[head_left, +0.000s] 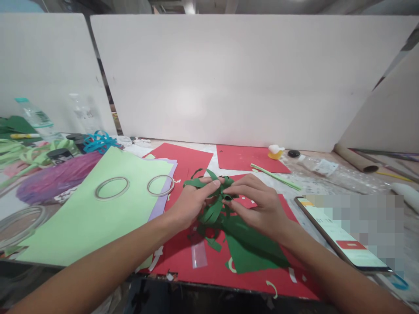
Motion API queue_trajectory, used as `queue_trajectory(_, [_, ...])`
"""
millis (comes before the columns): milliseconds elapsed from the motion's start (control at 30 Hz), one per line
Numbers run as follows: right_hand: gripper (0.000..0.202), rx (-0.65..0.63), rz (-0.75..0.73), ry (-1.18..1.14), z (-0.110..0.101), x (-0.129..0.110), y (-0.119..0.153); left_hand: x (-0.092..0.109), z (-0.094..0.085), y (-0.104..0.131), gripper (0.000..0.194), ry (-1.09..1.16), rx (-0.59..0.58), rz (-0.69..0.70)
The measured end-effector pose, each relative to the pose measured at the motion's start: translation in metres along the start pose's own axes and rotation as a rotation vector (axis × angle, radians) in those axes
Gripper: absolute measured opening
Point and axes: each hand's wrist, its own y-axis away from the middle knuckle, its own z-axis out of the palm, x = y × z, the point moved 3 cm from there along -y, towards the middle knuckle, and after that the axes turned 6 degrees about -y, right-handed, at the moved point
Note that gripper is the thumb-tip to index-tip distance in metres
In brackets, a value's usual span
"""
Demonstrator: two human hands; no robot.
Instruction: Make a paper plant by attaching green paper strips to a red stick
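White panel (212,78) stands behind the work; from where I stand, left hand (198,198) grasps the green paper strips (211,214) between thumb and fingers, above red paper (183,266); right hand's (258,203) fingertips pinch at a curled end (227,198); green sheet (252,248) lies below; phone (350,233) rests right

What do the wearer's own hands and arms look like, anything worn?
The left hand and right hand are bare and ungloved, with no ring or watch visible. The left forearm and right forearm are also bare, with no sleeve in view.
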Motion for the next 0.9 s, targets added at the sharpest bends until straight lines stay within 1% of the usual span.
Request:
queue_trajectory(100, [0.018,-0.003,0.035,0.012,0.000,0.003,0.000,0.000,-0.003,-0.004,0.027,0.003,-0.006,0.077])
queue_trajectory(133, [0.017,0.003,0.057,0.022,-0.001,0.004,-0.001,0.002,-0.003,-0.004,0.027,-0.012,-0.027,0.100])
queue_trajectory(200, [0.015,0.037,0.109,0.039,-0.004,0.009,-0.002,0.008,-0.002,-0.004,0.029,-0.110,-0.114,0.141])
queue_trajectory(300, [0.013,0.101,0.191,0.044,-0.011,0.017,-0.004,0.022,0.003,0.004,0.038,-0.428,-0.301,0.198])
queue_trajectory(367, [0.014,0.139,0.266,0.036,-0.016,0.024,-0.005,0.032,0.007,0.014,0.047,-0.680,-0.364,0.210])
queue_trajectory(400, [0.015,0.157,0.311,0.028,-0.018,0.027,-0.005,0.036,0.007,0.020,0.052,-0.802,-0.360,0.202])
queue_trajectory(467, [0.018,0.186,0.400,-0.008,-0.022,0.033,-0.004,0.047,0.007,0.033,0.062,-1.026,-0.293,0.182])
queue_trajectory(500, [0.019,0.195,0.432,-0.030,-0.023,0.034,-0.004,0.054,0.008,0.040,0.064,-1.100,-0.264,0.186])
queue_trajectory(533, [0.019,0.204,0.451,-0.051,-0.025,0.035,-0.004,0.061,0.009,0.046,0.062,-1.133,-0.270,0.196])
queue_trajectory(600, [0.018,0.227,0.462,-0.097,-0.027,0.035,-0.004,0.074,0.012,0.054,0.044,-1.096,-0.364,0.192])
queue_trajectory(633, [0.018,0.240,0.468,-0.133,-0.028,0.035,-0.004,0.080,0.012,0.054,0.034,-1.049,-0.385,0.189])
queue_trajectory(667, [0.019,0.253,0.477,-0.183,-0.028,0.035,-0.004,0.086,0.012,0.051,0.027,-1.021,-0.350,0.213])
queue_trajectory(700, [0.020,0.265,0.488,-0.246,-0.028,0.036,-0.004,0.091,0.010,0.046,0.025,-1.019,-0.260,0.266])
queue_trajectory(767, [0.020,0.286,0.511,-0.391,-0.027,0.037,-0.005,0.099,0.006,0.034,0.023,-1.069,-0.022,0.421])
queue_trajectory(833, [0.021,0.299,0.524,-0.520,-0.026,0.039,-0.006,0.099,0.004,0.024,0.020,-1.111,0.174,0.564])
queue_trajectory(867, [0.022,0.304,0.536,-0.585,-0.027,0.040,-0.007,0.098,0.004,0.020,0.019,-1.119,0.239,0.615])
queue_trajectory(900, [0.023,0.307,0.559,-0.656,-0.027,0.041,-0.008,0.096,0.005,0.018,0.017,-1.123,0.277,0.654])
